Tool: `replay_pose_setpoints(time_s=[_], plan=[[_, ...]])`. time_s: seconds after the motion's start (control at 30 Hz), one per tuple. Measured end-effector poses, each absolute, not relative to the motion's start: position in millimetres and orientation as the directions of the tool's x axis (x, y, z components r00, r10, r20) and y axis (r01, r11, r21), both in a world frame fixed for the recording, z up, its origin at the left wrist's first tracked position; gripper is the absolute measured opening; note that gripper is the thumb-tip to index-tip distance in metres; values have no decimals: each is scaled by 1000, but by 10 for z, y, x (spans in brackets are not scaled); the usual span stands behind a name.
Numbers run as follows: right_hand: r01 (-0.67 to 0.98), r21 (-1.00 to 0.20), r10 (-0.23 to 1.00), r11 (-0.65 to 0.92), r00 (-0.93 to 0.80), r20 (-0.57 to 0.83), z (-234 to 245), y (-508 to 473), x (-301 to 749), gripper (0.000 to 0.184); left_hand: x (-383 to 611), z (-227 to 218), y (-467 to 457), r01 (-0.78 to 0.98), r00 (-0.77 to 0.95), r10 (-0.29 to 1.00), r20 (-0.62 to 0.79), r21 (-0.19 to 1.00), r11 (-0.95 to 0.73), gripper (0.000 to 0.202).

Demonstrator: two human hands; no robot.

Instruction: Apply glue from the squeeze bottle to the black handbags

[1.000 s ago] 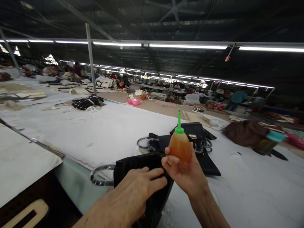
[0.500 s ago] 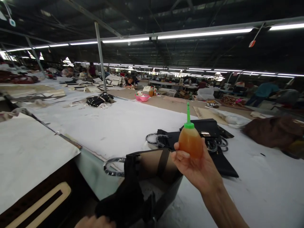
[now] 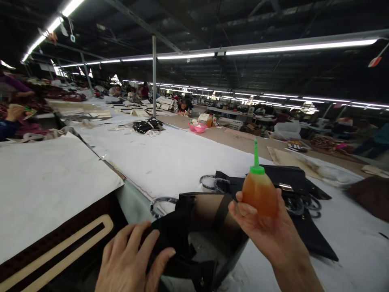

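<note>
A squeeze bottle [image 3: 259, 194] of amber liquid, with a green collar and pointed green nozzle, stands nozzle-up in my right hand [image 3: 270, 231]. My fingers wrap round its lower part. Below and left of it is a black bag [image 3: 217, 215] with its top open, showing a brown lining and dark flaps of material. My left hand [image 3: 130, 255] lies over the bag's black material at the left, fingers bent and apart, thumb spread away. Plastic wrap covers the bag's ring-shaped handle [image 3: 161, 205].
More black bag pieces [image 3: 282, 178] with wrapped handles lie behind the bottle on the white tabletop [image 3: 170, 162]. A pink basin [image 3: 197, 128] stands farther back. At left are a white-covered table [image 3: 51, 182] and a pale slotted strip [image 3: 69, 251]. Other people work in the distance.
My left hand has come up from the lower edge onto the black material. The view has turned left, so the scene sits farther right. The bottle stays in my right hand.
</note>
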State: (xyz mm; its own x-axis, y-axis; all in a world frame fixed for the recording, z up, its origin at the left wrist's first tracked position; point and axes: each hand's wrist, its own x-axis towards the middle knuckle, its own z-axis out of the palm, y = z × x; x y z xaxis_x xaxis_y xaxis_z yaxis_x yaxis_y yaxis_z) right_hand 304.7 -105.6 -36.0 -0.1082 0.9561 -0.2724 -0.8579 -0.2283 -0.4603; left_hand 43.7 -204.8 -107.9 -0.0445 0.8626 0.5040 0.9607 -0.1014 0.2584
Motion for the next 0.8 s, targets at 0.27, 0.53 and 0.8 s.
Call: replay_pose_setpoints(time_s=[0.27, 0.53, 0.8], plan=[[-848, -479, 960, -227, -111, -259, -335, -1073, 3009, 44, 1110, -1054, -1701, 911, -184, 845, 502, 410, -45, 61], [-866, -439, 951, -239, -116, -288, -393, -1080, 3019, 45, 1223, -1260, -1508, 710, -354, 935, -17, 646, 280, 47], [-816, -526, 933, -241, -46, -356, -516, -1041, 3095, 44, 1117, -1218, -1111, 800, -373, 926, -50, 488, 349, 54]])
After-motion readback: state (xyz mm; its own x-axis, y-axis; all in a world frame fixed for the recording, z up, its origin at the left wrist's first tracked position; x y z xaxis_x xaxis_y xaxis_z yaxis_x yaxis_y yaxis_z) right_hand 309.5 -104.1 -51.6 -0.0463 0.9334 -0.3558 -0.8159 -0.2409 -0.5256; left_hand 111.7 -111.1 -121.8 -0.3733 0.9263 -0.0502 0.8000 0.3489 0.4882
